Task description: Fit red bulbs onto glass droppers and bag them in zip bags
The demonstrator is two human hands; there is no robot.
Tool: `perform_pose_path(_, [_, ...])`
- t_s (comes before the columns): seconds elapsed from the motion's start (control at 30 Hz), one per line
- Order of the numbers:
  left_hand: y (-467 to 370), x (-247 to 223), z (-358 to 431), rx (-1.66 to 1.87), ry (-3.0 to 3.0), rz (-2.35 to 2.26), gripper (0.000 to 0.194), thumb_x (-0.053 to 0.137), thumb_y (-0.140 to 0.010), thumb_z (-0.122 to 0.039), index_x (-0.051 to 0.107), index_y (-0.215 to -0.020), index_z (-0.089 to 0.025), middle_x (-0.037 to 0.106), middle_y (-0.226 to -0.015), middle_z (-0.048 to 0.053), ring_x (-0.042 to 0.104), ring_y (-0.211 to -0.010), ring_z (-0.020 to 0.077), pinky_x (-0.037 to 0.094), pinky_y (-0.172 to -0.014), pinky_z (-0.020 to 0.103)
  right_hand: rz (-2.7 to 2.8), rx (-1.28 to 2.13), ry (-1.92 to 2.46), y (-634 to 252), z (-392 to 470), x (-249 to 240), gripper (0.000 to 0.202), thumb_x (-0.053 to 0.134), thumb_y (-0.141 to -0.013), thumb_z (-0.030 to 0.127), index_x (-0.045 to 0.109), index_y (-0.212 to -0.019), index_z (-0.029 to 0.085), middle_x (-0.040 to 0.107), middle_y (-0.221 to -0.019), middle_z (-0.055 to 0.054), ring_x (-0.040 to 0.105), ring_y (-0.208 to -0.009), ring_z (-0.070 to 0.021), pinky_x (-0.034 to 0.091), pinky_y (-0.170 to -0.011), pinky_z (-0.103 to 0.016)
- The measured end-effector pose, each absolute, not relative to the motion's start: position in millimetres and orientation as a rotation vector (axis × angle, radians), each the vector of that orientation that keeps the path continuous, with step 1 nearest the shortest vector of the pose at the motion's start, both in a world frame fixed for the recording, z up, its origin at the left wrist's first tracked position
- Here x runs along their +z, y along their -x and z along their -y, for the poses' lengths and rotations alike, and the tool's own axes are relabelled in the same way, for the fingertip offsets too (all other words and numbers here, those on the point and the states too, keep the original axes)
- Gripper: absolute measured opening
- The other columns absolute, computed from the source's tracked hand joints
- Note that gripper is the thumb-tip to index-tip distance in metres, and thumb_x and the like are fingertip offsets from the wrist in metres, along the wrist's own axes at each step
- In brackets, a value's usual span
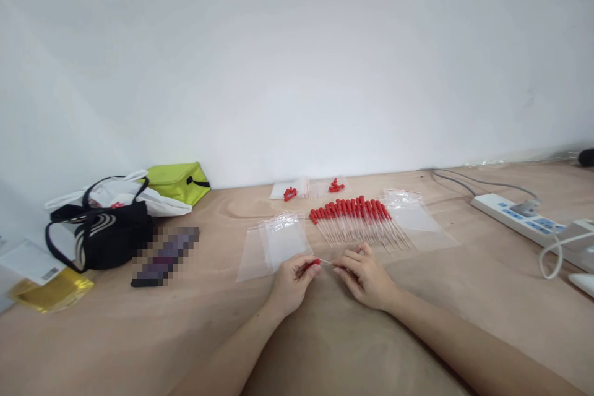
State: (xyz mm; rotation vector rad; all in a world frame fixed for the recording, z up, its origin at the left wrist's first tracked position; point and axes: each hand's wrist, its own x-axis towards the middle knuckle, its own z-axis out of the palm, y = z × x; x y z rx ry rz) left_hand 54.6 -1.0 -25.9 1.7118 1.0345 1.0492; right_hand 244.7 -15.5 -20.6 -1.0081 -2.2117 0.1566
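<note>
Near the middle of the table, my left hand (293, 281) pinches a red rubber bulb (313, 263). A thin clear tube (326, 262) runs from that bulb to the fingertips of my right hand (364, 277), which are closed on it. Just beyond my hands lies a row of several droppers with red bulbs (348, 207) and thin clear stems pointing toward me. Clear zip bags (281, 241) lie left of the row, and another clear bag (411, 216) lies at its right. Two small heaps of loose red bulbs (290, 193) rest on bags near the wall.
A black bag (116, 238), a white plastic bag (171, 205) and a green bag (174, 180) stand at the left, with a blurred dark item (167, 257) beside them. Gold packaging (55, 292) lies far left. A white power strip (520, 219) with cables is at the right.
</note>
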Motion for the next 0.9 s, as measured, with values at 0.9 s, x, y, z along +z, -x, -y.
perform_pose_path(0.9, [-54.9,-3.9,15.0,0.869,-2.262,-1.075,0.014,0.056,-0.074,-0.023,0.068,-0.073,-0.017,0.064,-0.068,0.004,0.058,-0.062,0.0148,0.045,-0.059,0.024,2.318,0.223,1.084,-241.5,18.6,-17.2,0.021,0.039,-0.083,0.017,0.058,-0.073,0.021,0.062,-0.067,0.002,0.050,-0.059,-0.0099,0.021,-0.064,-0.028])
